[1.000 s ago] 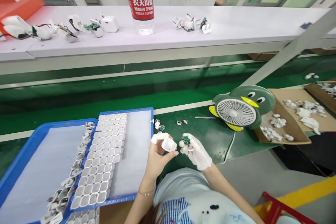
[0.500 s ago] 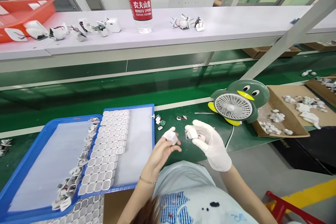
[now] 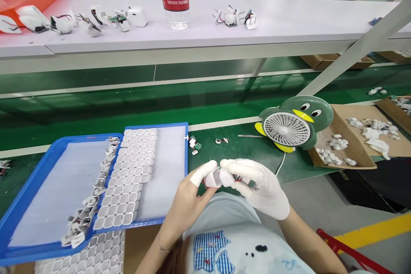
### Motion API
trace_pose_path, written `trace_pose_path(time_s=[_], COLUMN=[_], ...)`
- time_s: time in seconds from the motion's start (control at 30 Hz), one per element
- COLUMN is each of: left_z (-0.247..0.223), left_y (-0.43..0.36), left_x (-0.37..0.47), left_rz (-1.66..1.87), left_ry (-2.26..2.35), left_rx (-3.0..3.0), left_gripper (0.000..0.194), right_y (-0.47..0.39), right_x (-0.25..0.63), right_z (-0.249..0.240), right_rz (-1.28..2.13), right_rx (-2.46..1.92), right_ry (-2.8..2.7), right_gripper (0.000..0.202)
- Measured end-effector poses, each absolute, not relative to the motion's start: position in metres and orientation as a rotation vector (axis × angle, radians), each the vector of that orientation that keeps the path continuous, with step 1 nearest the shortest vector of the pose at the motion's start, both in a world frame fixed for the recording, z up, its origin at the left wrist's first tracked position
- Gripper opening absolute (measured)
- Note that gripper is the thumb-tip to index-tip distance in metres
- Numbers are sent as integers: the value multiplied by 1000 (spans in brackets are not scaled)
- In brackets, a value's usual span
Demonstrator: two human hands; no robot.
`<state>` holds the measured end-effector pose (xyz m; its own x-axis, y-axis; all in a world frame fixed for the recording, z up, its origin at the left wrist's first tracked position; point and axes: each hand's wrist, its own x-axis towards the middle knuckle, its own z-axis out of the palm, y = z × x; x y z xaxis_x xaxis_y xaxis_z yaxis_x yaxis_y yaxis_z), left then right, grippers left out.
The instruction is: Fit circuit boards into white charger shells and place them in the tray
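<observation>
My left hand (image 3: 195,190), bare apart from white coverings on a finger, grips a small white plastic housing (image 3: 213,178) with its mouth turned to the right. My right hand (image 3: 261,184), in a white glove, pinches a white part with wires (image 3: 227,177) right against that mouth. Whether the part has entered the housing I cannot tell, since fingers cover the joint. Beyond my hands, small circuit boards with wires (image 3: 195,145) and another wired piece (image 3: 221,141) lie on the green table.
To the left, a blue tray (image 3: 187,158) holds rows of white housings (image 3: 123,175); another blue tray (image 3: 30,180) carries wired assemblies (image 3: 91,201). A penguin-shaped fan (image 3: 289,126) stands right, by a cardboard box (image 3: 345,150) of white parts. A water bottle (image 3: 176,0) stands on the shelf.
My hands have come together, bringing the white wired part up against the housing's opening. Before, there was a gap between the two pieces. The view has shifted slightly.
</observation>
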<state>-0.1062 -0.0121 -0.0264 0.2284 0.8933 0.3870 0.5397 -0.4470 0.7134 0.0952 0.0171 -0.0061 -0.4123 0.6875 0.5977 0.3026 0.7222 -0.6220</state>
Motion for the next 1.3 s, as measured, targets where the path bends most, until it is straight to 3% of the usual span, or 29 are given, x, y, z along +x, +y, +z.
trace_pose_path(time_s=[0.2,0.6,0.87,1.0,1.13,1.3], left_z=[-21,-19,-26,-37,-43,-36], left_y=[-15,-14,-21,-20,-17,-13], left_x=[-106,-101,-99,-94,-81,-66], left_rz=[1051,1197,1145,1487,1747,1679], left_ry=[1312,1357,1240,1098,1098,1078], left_rx=[2158,2113,1919,1778,1504,1464], left_gripper=[47,49,39,39,37,31], right_y=[15,22,27,30,21,9], right_x=[98,97,103,114,102,75], right_z=[-1,9,15,23,5,-21], right_rz=[484,461,547,740,626,430], right_rx=[-734,-852,-897,-758,-826,-791], right_ry=[-2097,-2297,-2409,-2150,-1930,-1872], right_gripper=[54,39,69,82,61,44])
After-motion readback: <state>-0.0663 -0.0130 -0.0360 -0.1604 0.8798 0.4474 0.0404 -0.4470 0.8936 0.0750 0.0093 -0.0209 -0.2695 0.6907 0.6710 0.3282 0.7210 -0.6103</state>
